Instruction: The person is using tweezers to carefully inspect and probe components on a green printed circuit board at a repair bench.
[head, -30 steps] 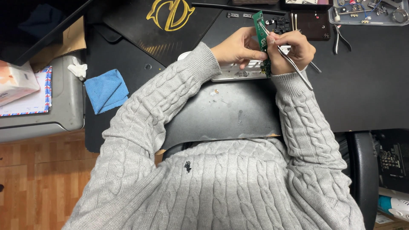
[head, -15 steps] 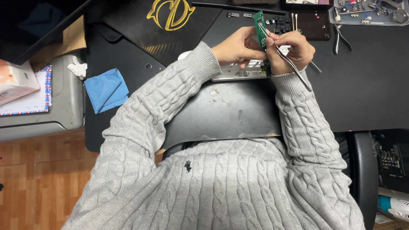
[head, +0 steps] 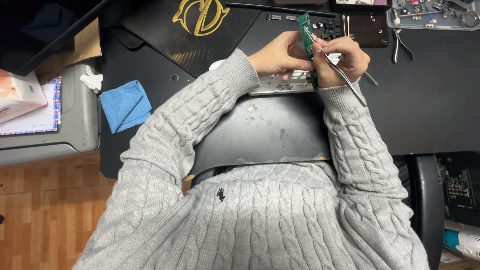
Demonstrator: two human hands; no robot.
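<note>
- My left hand (head: 280,57) pinches the green circuit board (head: 305,30), held upright on edge above the black bench (head: 425,100).
- My right hand (head: 342,60) is clamped on metal tweezers (head: 332,65), tips against the board's face.
- White device casing (head: 282,85) lies just beneath both hands.
- Blue cloth (head: 125,105) well apart, to the left.
- Pliers (head: 400,45) near, to the right.

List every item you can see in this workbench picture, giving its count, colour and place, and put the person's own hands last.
circuit board: one, green, held upright between both hands
tweezers: one, silver, in right hand, tips at the board
white device: one, white, on mat under the hands
cloth: one, blue, left on desk
pliers: one, dark handles, right of hands
parts tray: one, clear, top right
tissue box: one, far left
left hand: grips board
right hand: holds tweezers
</note>
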